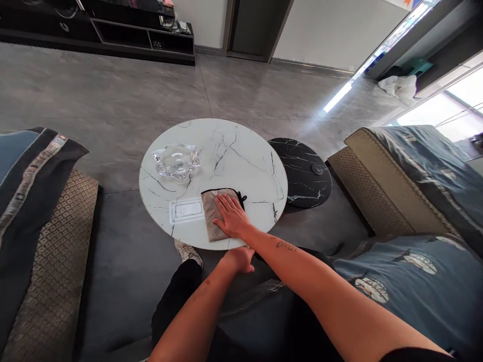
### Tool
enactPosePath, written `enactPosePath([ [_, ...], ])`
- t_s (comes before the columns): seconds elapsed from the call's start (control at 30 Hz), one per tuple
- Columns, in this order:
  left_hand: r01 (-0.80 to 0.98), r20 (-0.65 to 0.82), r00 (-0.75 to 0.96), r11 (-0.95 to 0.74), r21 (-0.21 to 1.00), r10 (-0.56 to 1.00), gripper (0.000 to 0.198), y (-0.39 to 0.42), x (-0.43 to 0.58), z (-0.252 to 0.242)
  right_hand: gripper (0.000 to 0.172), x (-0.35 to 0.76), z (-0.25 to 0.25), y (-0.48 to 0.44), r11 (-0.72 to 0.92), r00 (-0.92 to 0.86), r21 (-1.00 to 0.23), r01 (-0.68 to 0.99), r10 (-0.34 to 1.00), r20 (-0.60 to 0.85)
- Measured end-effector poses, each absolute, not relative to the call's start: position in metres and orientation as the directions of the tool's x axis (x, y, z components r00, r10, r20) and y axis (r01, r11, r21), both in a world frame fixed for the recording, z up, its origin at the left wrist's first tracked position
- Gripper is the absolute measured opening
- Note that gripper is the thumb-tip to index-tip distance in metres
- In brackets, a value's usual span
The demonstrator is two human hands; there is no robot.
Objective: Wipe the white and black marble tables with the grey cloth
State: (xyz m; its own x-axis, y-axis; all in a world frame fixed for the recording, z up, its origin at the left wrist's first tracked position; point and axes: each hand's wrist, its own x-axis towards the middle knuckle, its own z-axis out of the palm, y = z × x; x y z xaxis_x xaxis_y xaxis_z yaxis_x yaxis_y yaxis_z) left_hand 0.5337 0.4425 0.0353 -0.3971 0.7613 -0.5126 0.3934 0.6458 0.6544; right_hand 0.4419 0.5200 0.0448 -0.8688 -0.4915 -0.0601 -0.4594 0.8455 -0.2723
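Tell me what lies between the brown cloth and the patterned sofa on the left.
In the head view, a clear rectangular plate on the white marble table top, then a dark grey rug past the table's edge.

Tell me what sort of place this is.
Most likely a living room in a home: a low round marble-top table stands on a grey tiled floor between upholstered sofas, with a low dark cabinet along the far wall.

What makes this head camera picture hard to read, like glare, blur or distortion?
In the head view, the window is overexposed, a bright glare streak lies on the tile floor, wide-angle distortion bends the frame's edges, and the right hand looks sharp.
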Motion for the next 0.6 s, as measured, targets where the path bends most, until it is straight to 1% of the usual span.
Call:
enactPosePath([
  [0.1, 0.378, -0.52, -0.402, 0.654, 0.656, 0.754, 0.071, 0.441, 0.534, 0.036, 0.087, 0.446, 0.048, 0.522, 0.882, -0.901, -0.257, -0.394, -0.426, -0.079],
  [0.17, 0.369, -0.52, -0.411, 0.658, 0.657, 0.749, 0.071, 0.441, 0.535, 0.037, 0.087, 0.447, 0.052, 0.519, 0.897, -0.917, -0.248, -0.367, -0.394, -0.066],
  [0.2, 0.365, -0.52, -0.416, 0.66, 0.656, 0.747, 0.071, 0.44, 0.535, 0.038, 0.087, 0.447, 0.055, 0.516, 0.892, -0.915, -0.248, -0.377, -0.4, -0.048],
  [0.27, 0.359, -0.519, -0.423, 0.664, 0.656, 0.743, 0.071, 0.439, 0.536, 0.039, 0.087, 0.446, 0.058, 0.511, 0.859, -0.887, -0.257, -0.443, -0.461, -0.012],
  [0.37, 0.357, -0.528, -0.42, 0.67, 0.651, 0.738, 0.07, 0.439, 0.536, 0.039, 0.086, 0.442, 0.056, 0.507, 0.82, -0.847, -0.269, -0.505, -0.531, -0.028],
  [0.53, 0.368, -0.567, -0.394, 0.689, 0.625, 0.724, 0.064, 0.44, 0.533, 0.042, 0.088, 0.437, 0.044, 0.528, 0.825, -0.832, -0.226, -0.518, -0.547, -0.089],
  [0.6, 0.373, -0.578, -0.387, 0.695, 0.615, 0.718, 0.063, 0.44, 0.532, 0.044, 0.088, 0.435, 0.041, 0.546, 0.849, -0.85, -0.19, -0.493, -0.516, -0.102],
])
